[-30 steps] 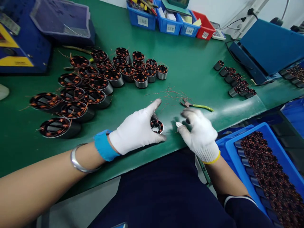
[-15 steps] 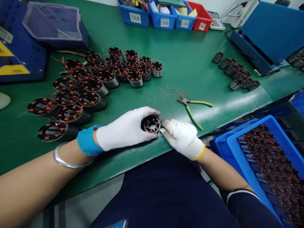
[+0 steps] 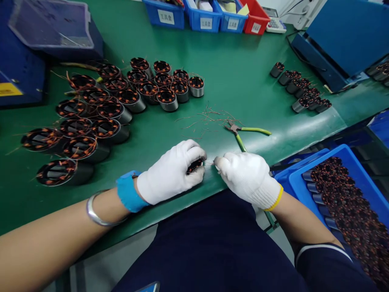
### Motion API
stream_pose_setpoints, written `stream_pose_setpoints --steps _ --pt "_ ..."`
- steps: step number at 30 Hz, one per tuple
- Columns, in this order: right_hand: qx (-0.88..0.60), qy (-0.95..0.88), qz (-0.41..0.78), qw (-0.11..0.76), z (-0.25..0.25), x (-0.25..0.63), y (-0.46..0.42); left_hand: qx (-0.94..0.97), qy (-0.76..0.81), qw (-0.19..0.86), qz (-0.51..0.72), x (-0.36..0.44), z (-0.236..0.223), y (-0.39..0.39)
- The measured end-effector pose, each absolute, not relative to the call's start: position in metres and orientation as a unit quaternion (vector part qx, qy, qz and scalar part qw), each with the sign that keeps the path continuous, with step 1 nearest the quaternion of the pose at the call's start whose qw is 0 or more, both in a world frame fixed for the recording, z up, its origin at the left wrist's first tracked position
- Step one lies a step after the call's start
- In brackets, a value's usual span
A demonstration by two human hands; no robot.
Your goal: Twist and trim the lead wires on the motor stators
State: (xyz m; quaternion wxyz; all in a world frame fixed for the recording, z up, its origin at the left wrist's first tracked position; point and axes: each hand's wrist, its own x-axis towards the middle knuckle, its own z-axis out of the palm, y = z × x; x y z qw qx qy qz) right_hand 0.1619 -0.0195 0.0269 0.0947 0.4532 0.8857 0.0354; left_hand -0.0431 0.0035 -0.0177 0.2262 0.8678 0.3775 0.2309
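My left hand point(image 3: 172, 172), in a white glove, is curled round a small motor stator point(image 3: 195, 165) with copper windings, at the near edge of the green mat point(image 3: 243, 73); only a sliver of the stator shows between the fingers. My right hand point(image 3: 247, 176), gloved too, is closed in a pinch just right of it, on a thin copper wire point(image 3: 209, 164) that runs from the stator. Green-handled cutters point(image 3: 243, 134) lie on the mat just beyond my right hand.
Several wound stators point(image 3: 100, 109) stand grouped at the left, with smaller ones point(image 3: 300, 95) at the right. Wire scraps point(image 3: 206, 115) lie mid-mat. A blue bin point(image 3: 340, 198) of stators sits lower right. Blue and red bins point(image 3: 209, 16) line the back; blue machines flank both sides.
My left hand closed round the stator and tilted it, hiding its face. My right hand left the cutters' side, came in to the stator, then drew slightly right, pinching the wire.
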Motion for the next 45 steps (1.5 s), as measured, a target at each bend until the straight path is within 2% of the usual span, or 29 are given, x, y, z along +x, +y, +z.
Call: stream_pose_setpoints --steps 5,10,13,17,19,24,27,32,38,41,45 --pt "0.494 0.861 0.066 0.104 0.033 0.175 -0.037 0.873 0.369 0.191 0.255 -0.039 -0.024 0.001" --pt "0.51 0.852 0.09 0.071 0.035 0.181 -0.039 0.874 0.37 0.18 0.26 -0.038 -0.026 0.001" --pt "0.519 0.852 0.045 0.04 0.041 0.186 -0.018 0.872 0.374 0.177 0.26 -0.038 -0.028 0.0" --pt "0.457 0.88 -0.107 -0.071 0.055 0.195 0.02 0.861 0.393 0.181 0.268 -0.036 -0.029 -0.002" --pt "0.45 0.866 -0.2 -0.09 0.058 0.193 0.036 0.858 0.39 0.181 0.28 -0.035 -0.029 -0.003" --pt "0.399 0.709 -0.58 0.049 0.029 0.165 0.06 0.856 0.383 0.176 0.298 -0.035 -0.029 -0.003" --pt "0.392 0.584 -0.709 0.062 0.01 0.152 0.061 0.858 0.377 0.182 0.297 -0.036 -0.03 -0.003" --pt "0.394 0.533 -0.749 0.022 0.004 0.149 0.052 0.849 0.392 0.198 0.294 -0.035 -0.03 -0.003" --pt "0.419 0.537 -0.732 -0.014 0.007 0.148 0.043 0.832 0.423 0.237 0.27 -0.037 -0.02 -0.009" --pt "0.416 0.553 -0.721 -0.046 0.006 0.15 0.037 0.815 0.415 0.32 0.249 -0.043 -0.015 -0.008" --pt "0.397 0.56 -0.719 -0.105 0.005 0.161 0.025 0.704 0.432 0.491 0.275 -0.053 -0.004 -0.001"
